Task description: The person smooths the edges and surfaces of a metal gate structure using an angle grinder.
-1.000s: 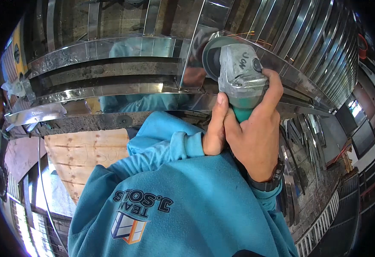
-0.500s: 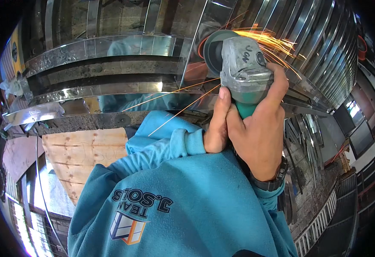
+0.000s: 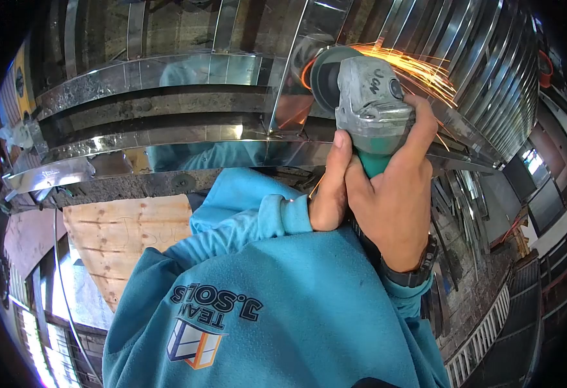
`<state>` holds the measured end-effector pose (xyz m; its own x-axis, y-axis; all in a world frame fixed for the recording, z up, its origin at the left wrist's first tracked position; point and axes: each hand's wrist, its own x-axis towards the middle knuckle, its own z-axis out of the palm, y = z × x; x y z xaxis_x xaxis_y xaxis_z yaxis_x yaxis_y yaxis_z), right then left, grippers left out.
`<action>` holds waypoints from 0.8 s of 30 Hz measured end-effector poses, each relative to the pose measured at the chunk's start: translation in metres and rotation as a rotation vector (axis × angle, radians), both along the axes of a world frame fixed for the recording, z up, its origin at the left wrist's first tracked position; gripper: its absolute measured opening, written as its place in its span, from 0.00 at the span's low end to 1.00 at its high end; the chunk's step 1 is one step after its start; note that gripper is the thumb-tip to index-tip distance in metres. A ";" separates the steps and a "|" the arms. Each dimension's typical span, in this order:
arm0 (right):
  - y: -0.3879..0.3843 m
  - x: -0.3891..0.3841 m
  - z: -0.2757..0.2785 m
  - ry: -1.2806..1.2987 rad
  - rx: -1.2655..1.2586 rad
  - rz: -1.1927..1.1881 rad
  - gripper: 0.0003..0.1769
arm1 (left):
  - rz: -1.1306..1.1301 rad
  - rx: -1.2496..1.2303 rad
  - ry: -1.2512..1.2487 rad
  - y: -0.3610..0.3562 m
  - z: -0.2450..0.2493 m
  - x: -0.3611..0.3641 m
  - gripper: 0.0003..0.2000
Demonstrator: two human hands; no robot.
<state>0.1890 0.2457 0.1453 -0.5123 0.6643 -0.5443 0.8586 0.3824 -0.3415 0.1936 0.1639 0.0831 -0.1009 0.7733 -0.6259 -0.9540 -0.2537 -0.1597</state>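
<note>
An angle grinder [image 3: 375, 110] with a grey head and green body is gripped between both hands. Its round disc guard [image 3: 327, 81] faces left, at a shiny metal bar [image 3: 296, 71], and orange sparks [image 3: 419, 68] stream off to the upper right. My right hand [image 3: 393, 200], with a black watch at the wrist, wraps round the green body from the right, its index finger along the head. My left hand [image 3: 330, 187] holds the tool from the left, thumb up beside the head; its other fingers are hidden. Where the disc meets metal is partly hidden.
Long curved polished metal strips [image 3: 167, 71] run across the left and top. A row of slats [image 3: 490, 84] fans out at upper right. Plywood [image 3: 128, 239] lies at lower left. Loose metal offcuts [image 3: 468, 200] and a white ladder-like frame [image 3: 480, 343] are at the right.
The grinder and my right hand have shifted slightly right and down. The long sparks toward the lower left are now only a short streak near my left hand.
</note>
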 end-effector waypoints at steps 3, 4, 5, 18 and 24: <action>-0.004 0.002 0.001 -0.031 -0.014 -0.032 0.42 | -0.007 -0.084 0.058 -0.002 0.005 0.003 0.34; -0.004 0.002 0.001 -0.033 -0.014 -0.031 0.42 | -0.006 -0.085 0.057 -0.004 0.005 0.004 0.34; -0.004 0.001 0.001 -0.035 0.018 0.017 0.42 | 0.016 -0.026 0.040 -0.006 0.003 0.004 0.35; -0.009 -0.002 0.003 -0.034 -0.007 -0.026 0.42 | 0.028 0.029 0.041 -0.012 0.001 0.007 0.35; -0.003 -0.008 0.002 -0.022 -0.037 -0.061 0.42 | 0.021 0.076 0.009 -0.004 -0.002 -0.004 0.35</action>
<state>0.1805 0.2429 0.1473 -0.4590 0.6733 -0.5796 0.8874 0.3169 -0.3347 0.1894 0.1595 0.0807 -0.1227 0.8165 -0.5642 -0.9501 -0.2609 -0.1709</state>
